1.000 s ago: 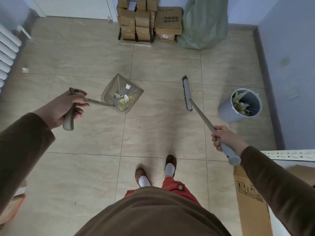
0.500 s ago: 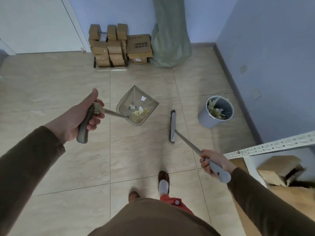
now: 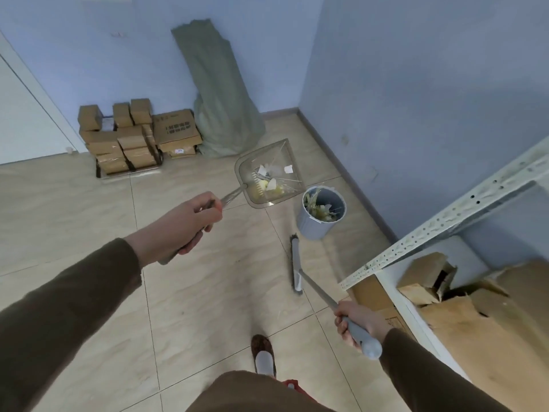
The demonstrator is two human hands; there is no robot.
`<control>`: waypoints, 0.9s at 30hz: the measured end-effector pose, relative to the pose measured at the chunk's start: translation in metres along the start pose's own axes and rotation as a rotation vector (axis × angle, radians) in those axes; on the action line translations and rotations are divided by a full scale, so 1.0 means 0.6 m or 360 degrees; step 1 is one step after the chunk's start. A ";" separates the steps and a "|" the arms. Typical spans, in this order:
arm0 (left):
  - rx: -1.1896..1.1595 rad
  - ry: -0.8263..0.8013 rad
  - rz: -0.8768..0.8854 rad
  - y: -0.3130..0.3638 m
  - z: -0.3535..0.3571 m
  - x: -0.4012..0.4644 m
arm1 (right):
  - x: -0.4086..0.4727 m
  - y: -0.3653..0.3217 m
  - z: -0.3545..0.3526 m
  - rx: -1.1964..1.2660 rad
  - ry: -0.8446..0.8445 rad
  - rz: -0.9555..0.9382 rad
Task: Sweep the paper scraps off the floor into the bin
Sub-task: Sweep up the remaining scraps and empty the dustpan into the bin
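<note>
Clear plastic dustpan (image 3: 269, 173) with paper scraps (image 3: 269, 181), gripped by left hand (image 3: 181, 224), hangs frame centre, just upper-left of grey round bin (image 3: 322, 214); right hand (image 3: 358, 322) grips broom (image 3: 297, 264).

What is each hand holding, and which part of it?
The left hand grips the dustpan by the end of its long handle. The right hand grips the broom by the grey grip at its handle's top.

1 dustpan (image 3: 269, 173), 1 broom (image 3: 297, 269), 1 bin (image 3: 322, 214), 1 sack (image 3: 221, 108), 2 hands: left hand (image 3: 181, 224), right hand (image 3: 358, 322).
</note>
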State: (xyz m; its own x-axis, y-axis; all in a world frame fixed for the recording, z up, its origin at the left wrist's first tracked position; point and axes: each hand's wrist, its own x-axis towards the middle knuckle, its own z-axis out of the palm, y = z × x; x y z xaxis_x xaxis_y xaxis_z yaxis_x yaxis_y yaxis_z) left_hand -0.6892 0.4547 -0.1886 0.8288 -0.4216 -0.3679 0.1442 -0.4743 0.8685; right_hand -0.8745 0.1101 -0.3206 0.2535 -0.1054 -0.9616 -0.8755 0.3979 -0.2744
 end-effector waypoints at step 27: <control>0.2523 -0.0403 0.0752 0.004 0.201 0.197 | 0.034 0.016 -0.033 -0.0164 0.0078 -0.0078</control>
State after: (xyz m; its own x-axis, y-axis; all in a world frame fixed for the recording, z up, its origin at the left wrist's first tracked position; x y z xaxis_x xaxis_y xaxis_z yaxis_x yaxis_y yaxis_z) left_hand -0.6561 0.3104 -0.2701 0.5120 -0.7763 -0.3676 -0.8588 -0.4702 -0.2032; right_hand -0.8861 0.0939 -0.3430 0.2786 -0.1677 -0.9457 -0.9008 0.2958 -0.3178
